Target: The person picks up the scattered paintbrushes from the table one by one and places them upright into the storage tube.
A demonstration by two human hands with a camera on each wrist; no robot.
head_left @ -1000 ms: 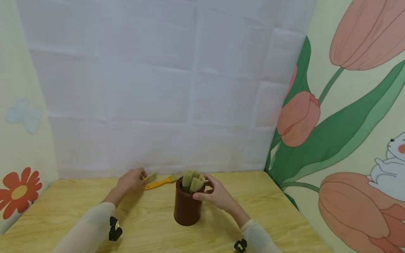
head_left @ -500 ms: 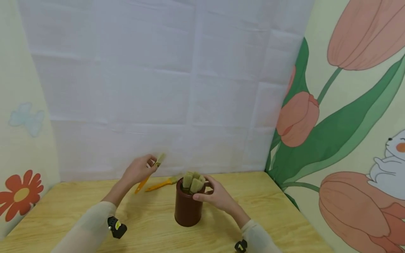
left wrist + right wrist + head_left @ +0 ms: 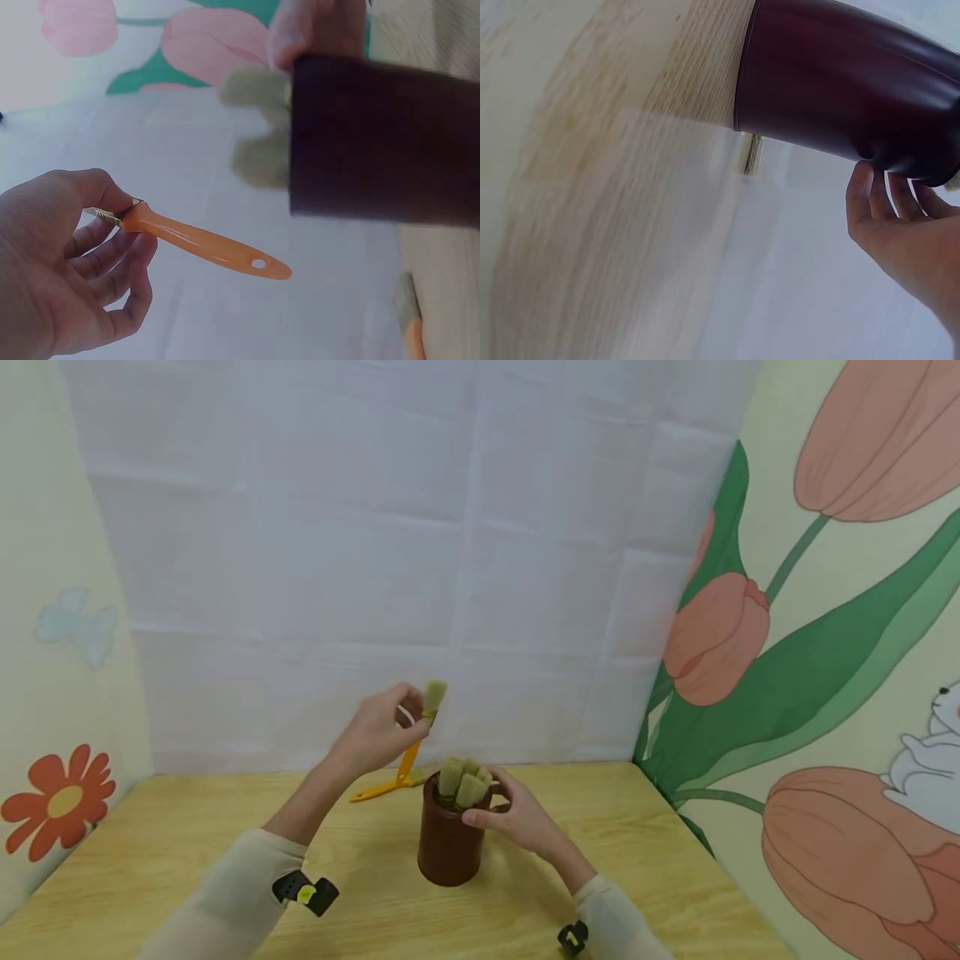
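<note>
My left hand (image 3: pixel 378 727) pinches a paintbrush (image 3: pixel 434 695) near its metal collar, up to the left of the cup. Its bristles point upward and its orange handle (image 3: pixel 210 244) slants down, free of the fingers. A dark brown cylindrical cup (image 3: pixel 450 847) stands upright on the table, holding several brushes (image 3: pixel 468 781) with their pale bristles above the rim. My right hand (image 3: pixel 525 818) grips the cup near its rim from the right, thumb in front, fingers (image 3: pixel 861 202) on the far side. The handles inside the cup are hidden.
Another orange-handled brush (image 3: pixel 375 792) lies on the wooden table (image 3: pixel 360 893) behind and left of the cup. A white sheet (image 3: pixel 315 568) hangs along the table's back edge. A wall with painted tulips (image 3: pixel 720 639) is at the right.
My left hand has lifted its brush off the table and carried it up and rightward toward the cup, turning the bristles upward. My right hand has stayed on the cup.
</note>
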